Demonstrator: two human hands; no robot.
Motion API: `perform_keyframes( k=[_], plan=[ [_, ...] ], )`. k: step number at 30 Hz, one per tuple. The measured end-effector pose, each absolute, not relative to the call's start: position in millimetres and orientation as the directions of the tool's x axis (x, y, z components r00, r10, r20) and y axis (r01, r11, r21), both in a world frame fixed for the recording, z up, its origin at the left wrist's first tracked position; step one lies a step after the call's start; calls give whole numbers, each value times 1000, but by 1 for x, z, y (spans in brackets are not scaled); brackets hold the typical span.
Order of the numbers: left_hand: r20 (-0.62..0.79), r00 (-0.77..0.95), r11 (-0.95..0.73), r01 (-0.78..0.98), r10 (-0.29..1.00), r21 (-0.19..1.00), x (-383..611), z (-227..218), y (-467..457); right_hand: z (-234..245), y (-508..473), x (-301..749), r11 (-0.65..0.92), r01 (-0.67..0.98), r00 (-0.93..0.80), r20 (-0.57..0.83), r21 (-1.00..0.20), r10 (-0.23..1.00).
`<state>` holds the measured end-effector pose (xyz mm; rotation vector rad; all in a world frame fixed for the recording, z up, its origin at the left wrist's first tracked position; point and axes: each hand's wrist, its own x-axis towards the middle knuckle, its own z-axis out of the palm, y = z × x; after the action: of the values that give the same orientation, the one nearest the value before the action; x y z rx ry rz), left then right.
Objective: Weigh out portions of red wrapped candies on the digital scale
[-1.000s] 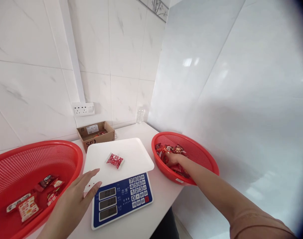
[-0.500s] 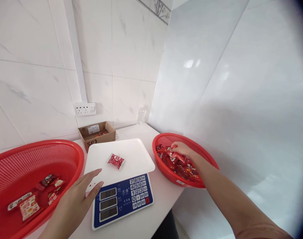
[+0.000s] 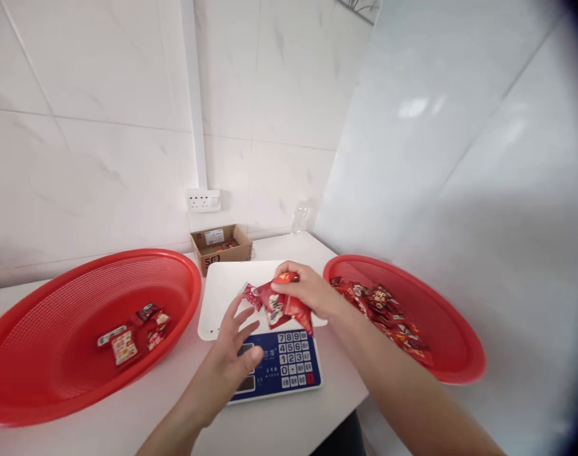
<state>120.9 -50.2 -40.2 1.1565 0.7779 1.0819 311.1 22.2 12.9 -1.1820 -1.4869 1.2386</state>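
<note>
Over the white pan (image 3: 222, 278) of a digital scale (image 3: 270, 367), my right hand (image 3: 308, 288) grips several red snack packets (image 3: 274, 307). Fingers spread, my left hand (image 3: 234, 351) is in front of the pan's left part and holds nothing. A smaller red packet (image 3: 251, 295) shows beside the held ones, partly covered by them; whether they touch I cannot tell. To the right, a red plastic basket (image 3: 453, 316) holds a pile of red packets (image 3: 384, 310). The scale's display is partly behind my left hand.
At the left stands a larger red basket (image 3: 70, 297) with several packets (image 3: 123, 347) inside. A small cardboard box (image 3: 229, 253) is behind the scale, and a clear plastic container (image 3: 300, 217) stands by the wall. A socket (image 3: 203, 200) is on the tiled wall.
My right hand has come out of the right basket with several packets and moved left over the scale pan. My left hand has its fingers spread wider. The camera view has shifted left.
</note>
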Motion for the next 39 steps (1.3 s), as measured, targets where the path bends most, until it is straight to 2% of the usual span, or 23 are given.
perform_keyframes(
  k=[2, 4, 9, 15, 17, 19, 22, 25, 27, 30, 39],
  plan=[
    [82, 265, 26, -379, 961, 925, 131, -40, -55, 3, 12, 272, 166, 105, -198, 143, -980, 970],
    [82, 180, -2, -407, 980, 913, 134, -39, -56, -7, 4, 243, 209, 79, -128, 198, -975, 972],
    [-48, 104, 80, -336, 993, 938, 124, -32, -47, -17, -6, 222, 116, -29, -91, 118, -993, 989],
    [-83, 92, 115, -426, 992, 897, 114, -29, -38, -23, 1, 237, 84, -132, -86, 96, -988, 992],
    [-83, 52, 98, -459, 995, 883, 109, -27, -35, -27, 6, 248, 99, -44, -33, 101, -994, 994],
    [-66, -13, 51, -482, 998, 875, 102, -24, -32, -30, 10, 262, 154, 186, 37, 163, -970, 986],
    [-45, -110, -15, -493, 993, 870, 88, -18, -27, -35, 14, 284, 99, 560, 107, 190, -823, 976],
    [-48, -165, -40, -491, 985, 870, 78, -13, -26, -41, 15, 299, -28, 746, 129, 103, -665, 986],
    [-45, -177, -49, -491, 983, 870, 75, -11, -25, -45, 16, 304, -2, 792, 79, 99, -610, 992],
    [-46, -177, -48, -490, 983, 871, 74, -11, -24, -50, 19, 307, 66, 805, 21, 140, -590, 990],
    [-8, -77, -27, -438, 997, 899, 78, -19, -24, -53, 24, 317, 51, 820, 87, 212, -571, 973]
  ],
)
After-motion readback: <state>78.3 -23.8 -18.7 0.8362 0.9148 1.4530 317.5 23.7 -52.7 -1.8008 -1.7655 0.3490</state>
